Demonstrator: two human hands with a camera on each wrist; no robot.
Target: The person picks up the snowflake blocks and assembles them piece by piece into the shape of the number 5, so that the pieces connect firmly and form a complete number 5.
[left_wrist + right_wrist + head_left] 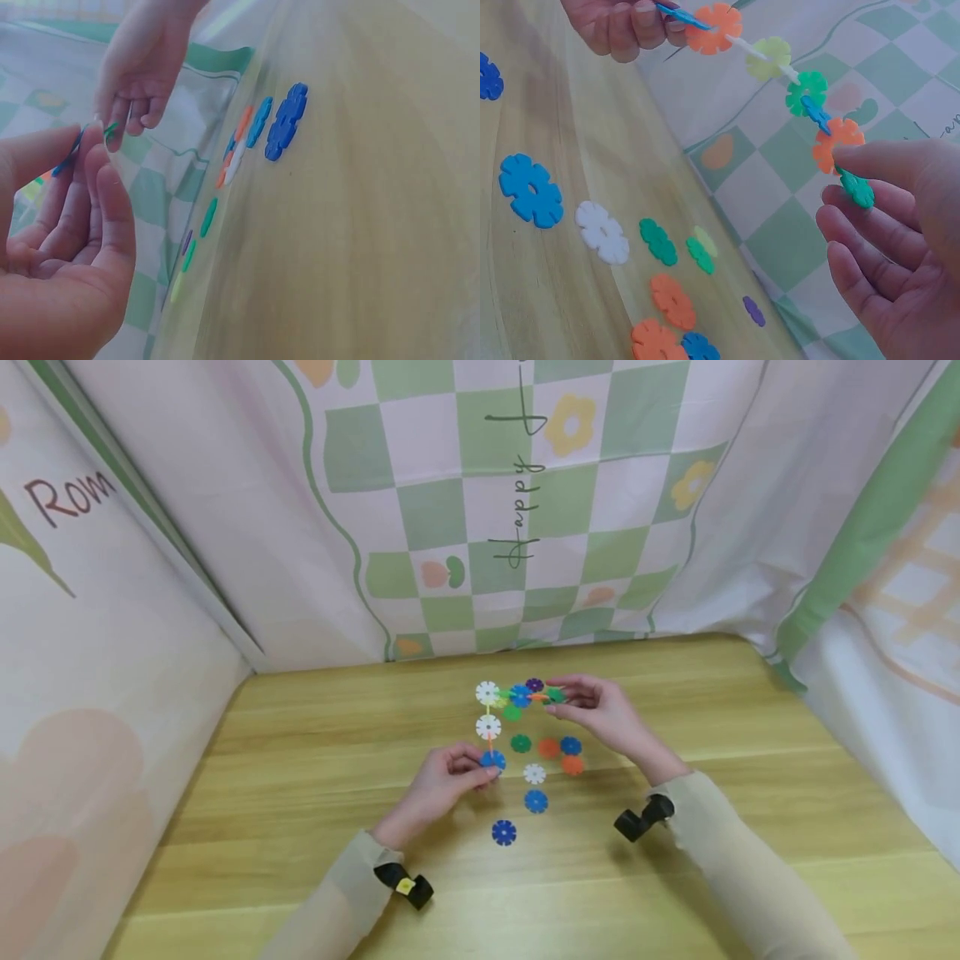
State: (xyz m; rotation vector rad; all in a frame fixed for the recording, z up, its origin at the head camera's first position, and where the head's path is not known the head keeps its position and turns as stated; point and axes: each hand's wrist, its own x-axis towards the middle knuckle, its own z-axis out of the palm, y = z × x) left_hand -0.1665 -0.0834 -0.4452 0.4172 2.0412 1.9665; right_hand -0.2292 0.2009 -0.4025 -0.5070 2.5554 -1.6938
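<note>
A chain of interlocked plastic snowflake discs hangs between the two hands, above the table. Along it in the right wrist view run a blue disc [684,16], an orange disc [714,28], a yellow disc [769,58] and a green disc [807,93], with white discs edge-on between. My left hand [446,781] pinches the blue end disc between thumb and fingers. At the other end, my right hand [603,714] holds the green end disc [857,189], its thumb by the neighbouring orange disc [838,145]. The chain bends at a white disc [487,693] in the head view.
Loose discs lie on the wooden table [300,827] below the chain: a dark blue disc [504,832], a blue disc [536,802], a white disc [534,774], a purple disc [534,684] and several others. A checked curtain [495,510] hangs behind the table's far edge.
</note>
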